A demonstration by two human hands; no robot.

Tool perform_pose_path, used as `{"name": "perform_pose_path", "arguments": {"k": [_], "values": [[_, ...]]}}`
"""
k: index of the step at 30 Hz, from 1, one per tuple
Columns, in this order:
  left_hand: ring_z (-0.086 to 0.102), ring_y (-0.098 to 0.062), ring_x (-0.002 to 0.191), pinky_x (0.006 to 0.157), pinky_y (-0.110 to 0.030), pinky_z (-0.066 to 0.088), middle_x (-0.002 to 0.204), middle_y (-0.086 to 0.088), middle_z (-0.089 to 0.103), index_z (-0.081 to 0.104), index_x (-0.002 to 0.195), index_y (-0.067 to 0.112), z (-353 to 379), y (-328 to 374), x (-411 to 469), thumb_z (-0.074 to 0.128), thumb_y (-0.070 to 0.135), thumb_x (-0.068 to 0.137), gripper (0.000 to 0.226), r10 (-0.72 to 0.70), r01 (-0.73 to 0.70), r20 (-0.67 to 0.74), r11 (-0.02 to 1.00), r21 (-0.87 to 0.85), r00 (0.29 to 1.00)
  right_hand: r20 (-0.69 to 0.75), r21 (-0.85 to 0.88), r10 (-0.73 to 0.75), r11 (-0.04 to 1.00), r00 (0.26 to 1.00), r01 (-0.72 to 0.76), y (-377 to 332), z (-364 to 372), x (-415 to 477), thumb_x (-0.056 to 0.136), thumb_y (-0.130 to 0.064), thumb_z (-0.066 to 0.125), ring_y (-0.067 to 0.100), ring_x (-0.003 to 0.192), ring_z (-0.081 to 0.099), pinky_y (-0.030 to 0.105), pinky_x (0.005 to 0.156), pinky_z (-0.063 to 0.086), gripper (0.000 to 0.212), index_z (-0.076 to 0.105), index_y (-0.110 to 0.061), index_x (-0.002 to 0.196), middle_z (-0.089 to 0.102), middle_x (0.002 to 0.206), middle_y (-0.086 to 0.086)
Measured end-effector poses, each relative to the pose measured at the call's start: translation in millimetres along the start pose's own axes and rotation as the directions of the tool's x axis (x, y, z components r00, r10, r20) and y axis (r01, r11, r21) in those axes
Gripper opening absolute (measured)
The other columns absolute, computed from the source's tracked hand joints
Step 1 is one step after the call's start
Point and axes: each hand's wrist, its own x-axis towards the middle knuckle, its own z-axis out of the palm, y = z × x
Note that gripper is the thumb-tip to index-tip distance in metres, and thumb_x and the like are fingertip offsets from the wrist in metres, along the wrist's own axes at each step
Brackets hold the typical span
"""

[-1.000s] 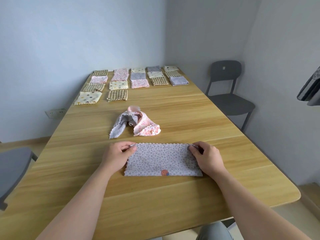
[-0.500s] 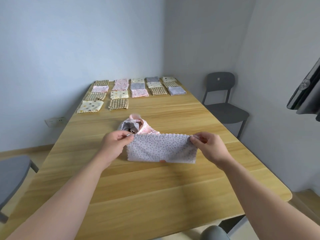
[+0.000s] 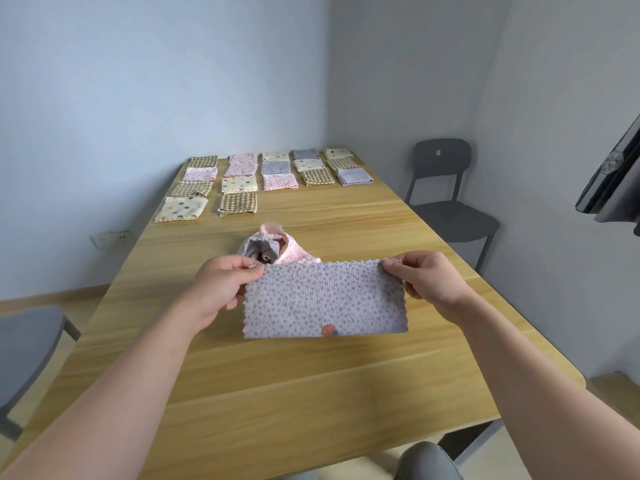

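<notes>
**Item in hand: dotted cloth** (image 3: 325, 303), one. Grey-lilac, pinked edges, an orange spot near the lower edge. It appears doubled over into a long rectangle. It hangs upright over the near middle of the tabletop (image 3: 311, 375); whether its lower edge touches the wood cannot be told. It is held by the two top corners, probably so that the layers hang straight and the edges line up for the next fold.

**Hands**, two.
- Left hand (image 3: 221, 289): thumb and fingers pinch the top left corner.
- Right hand (image 3: 427, 282): thumb and fingers pinch the top right corner. The hands are well apart, which draws the top edge taut.

**Unfolded cloths** (image 3: 277, 251), apparently two, one pink floral and one grey. They lie crumpled in a heap just beyond the held cloth, likely awaiting their turn.

**Folded cloths** (image 3: 239, 184), sixteen by count. They lie flat in five columns at the far end: four in the leftmost and three in each of the others. The prints are checked, cream dotted, pink floral and grey. Laying them apart rather than stacking them keeps each one visible.

**Chairs**, two, dark grey: one far right (image 3: 446, 188) and one near left (image 3: 27, 337).

**Wall socket** (image 3: 112, 239), one, on the left wall.
</notes>
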Motion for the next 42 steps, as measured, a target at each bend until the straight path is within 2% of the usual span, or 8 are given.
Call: {"name": "perform_pose_path", "arguments": {"k": [6, 11, 19, 25, 31, 34, 38, 42], "values": [[0.068, -0.034, 0.091, 0.064, -0.036, 0.055, 0.114, -0.006, 0.069, 0.073, 0.100, 0.020, -1, -13, 5, 0.075, 0.018, 0.091, 0.010, -0.064, 0.064, 0.003, 0.997, -0.043, 0.998, 0.013, -0.086, 0.004, 0.996, 1.000, -0.002, 4, 11, 4, 0.095, -0.024, 0.070, 0.017, 0.049, 0.061, 0.027, 0.045, 0.045, 0.016, 0.077, -0.010, 0.092, 0.071, 0.072, 0.001], [0.075, -0.023, 0.097, 0.096, -0.037, 0.056, 0.105, -0.007, 0.075, 0.072, 0.102, 0.016, 0, 4, 7, 0.069, 0.015, 0.095, 0.008, 0.077, -0.077, -0.011, 0.996, -0.049, 0.997, -0.033, 0.073, -0.043, 0.996, 0.999, 0.045, 0, 16, 14, 0.095, -0.018, 0.071, 0.021, 0.086, 0.076, 0.035, 0.085, 0.061, 0.018, 0.075, -0.002, 0.101, 0.078, 0.087, 0.010], [0.073, -0.003, 0.099, 0.085, -0.026, 0.058, 0.090, 0.019, 0.077, 0.075, 0.075, 0.032, 25, -56, -32, 0.068, 0.034, 0.072, 0.007, 0.331, -0.324, 0.000, 0.923, 0.206, 0.944, -0.085, -0.061, 0.023, 0.998, 0.996, -0.028, 38, 27, -20, 0.093, -0.033, 0.071, 0.016, 0.078, 0.072, 0.032, 0.074, 0.055, 0.023, 0.079, -0.018, 0.078, 0.076, 0.077, 0.002], [0.070, 0.004, 0.097, 0.080, -0.023, 0.055, 0.082, 0.014, 0.075, 0.071, 0.065, 0.015, 35, -89, -41, 0.077, -0.003, 0.078, 0.023, 0.479, -0.467, 0.082, 0.782, 0.414, 0.874, -0.020, -0.320, 0.013, 0.947, 1.000, -0.019, 64, 38, -37, 0.085, -0.016, 0.074, 0.008, 0.074, 0.068, 0.020, 0.068, 0.053, 0.011, 0.077, -0.027, 0.083, 0.075, 0.077, -0.007], [0.056, -0.004, 0.077, 0.079, -0.029, 0.047, 0.065, 0.019, 0.059, 0.061, 0.064, 0.026, 44, -73, -38, 0.055, 0.048, 0.087, 0.033, 0.496, -0.423, 0.065, 0.656, 0.625, 0.866, -0.001, -0.541, -0.071, 0.839, 0.997, 0.059, 62, 45, -33, 0.084, -0.006, 0.061, 0.002, 0.076, 0.058, 0.010, 0.067, 0.041, 0.022, 0.076, -0.023, 0.085, 0.064, 0.078, -0.018], [0.059, -0.012, 0.088, 0.089, -0.035, 0.047, 0.081, 0.015, 0.065, 0.066, 0.080, 0.023, 62, -58, -37, 0.052, 0.039, 0.095, 0.026, 0.524, -0.435, 0.086, 0.594, 0.676, 0.848, -0.091, -0.709, -0.297, 0.689, 0.951, 0.147, 65, 57, -30, 0.077, -0.005, 0.064, 0.025, 0.090, 0.058, 0.037, 0.077, 0.047, 0.018, 0.075, -0.020, 0.076, 0.070, 0.086, -0.008], [0.044, -0.019, 0.137, 0.117, -0.034, 0.032, 0.145, 0.003, 0.053, 0.054, 0.142, 0.018, 94, -44, -32, 0.049, 0.028, 0.104, 0.040, 0.367, -0.349, 0.146, 0.579, 0.737, 0.919, -0.011, -0.758, -0.462, 0.582, 0.887, 0.294, 57, 84, -24, 0.078, -0.008, 0.064, 0.031, 0.100, 0.063, 0.044, 0.079, 0.052, 0.017, 0.075, -0.015, 0.089, 0.073, 0.098, 0.001], [0.000, -0.020, 0.157, 0.128, -0.037, 0.001, 0.170, -0.001, 0.006, 0.011, 0.162, 0.018, 112, -57, -23, 0.025, 0.043, 0.109, 0.061, 0.161, -0.252, 0.196, 0.516, 0.819, 0.967, 0.169, -0.745, -0.188, 0.619, 0.968, 0.250, 63, 104, -14, 0.107, -0.025, 0.035, 0.025, 0.152, 0.024, 0.043, 0.123, 0.023, 0.045, 0.045, -0.013, 0.150, 0.037, 0.161, 0.005]]}}
